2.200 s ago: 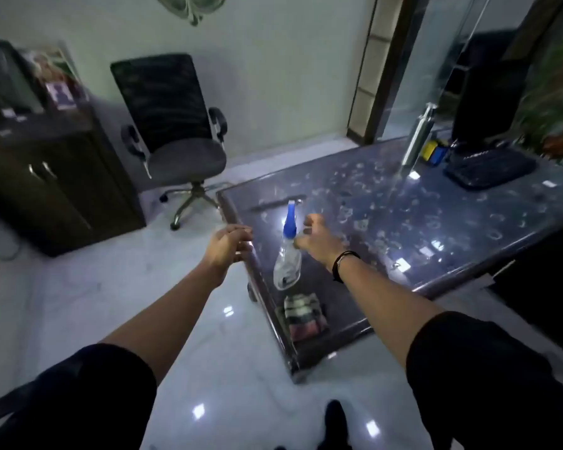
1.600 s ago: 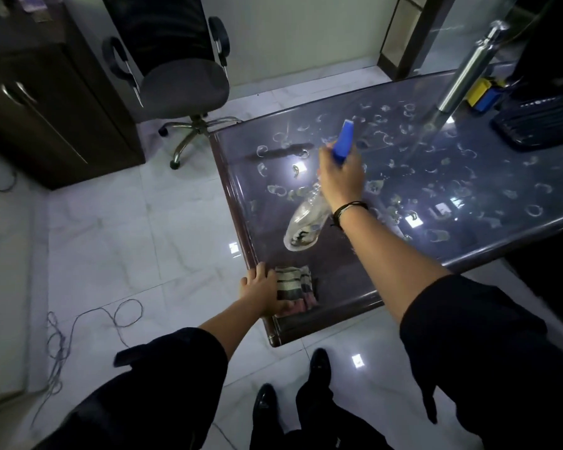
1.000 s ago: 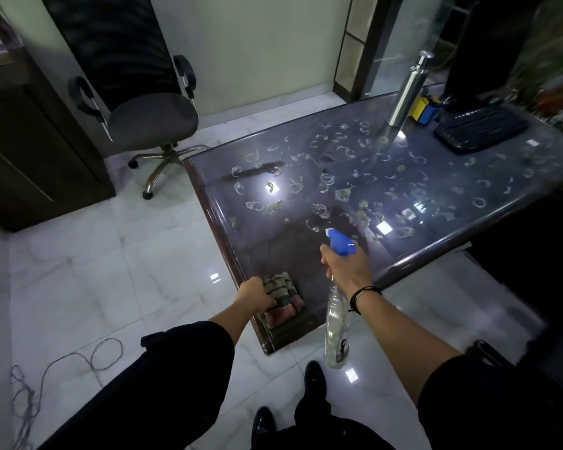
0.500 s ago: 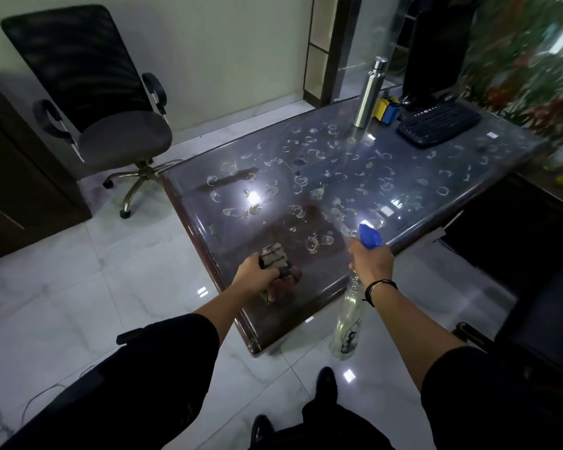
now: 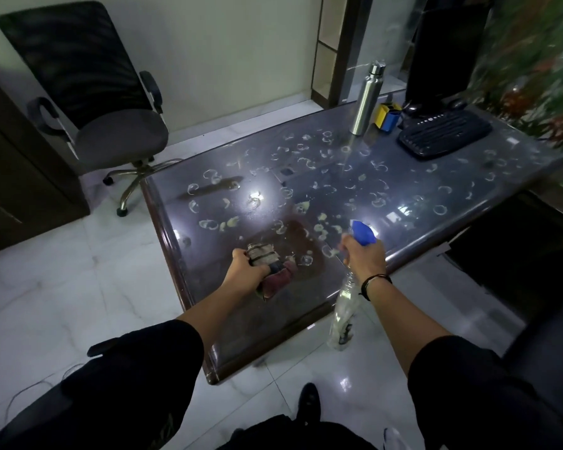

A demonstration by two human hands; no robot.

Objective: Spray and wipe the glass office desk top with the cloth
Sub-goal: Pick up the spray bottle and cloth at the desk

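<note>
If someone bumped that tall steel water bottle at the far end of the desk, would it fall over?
Probably, yes. The tall, narrow stainless steel bottle stands upright on a small base, so a sideways push likely tips it. On the smooth glass desk top it might slide first. Being round, it would probably roll once down.

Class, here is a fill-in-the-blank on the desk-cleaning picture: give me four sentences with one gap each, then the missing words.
1. The left hand grips the ____.
2. The right hand holds a spray bottle whose head is coloured ____.
3. The steel flask stands upright on the glass desk top, beside the yellow and blue holder and the black ____.
4. The office chair stands on the ____.

Missing words: cloth; blue; keyboard; floor
</note>
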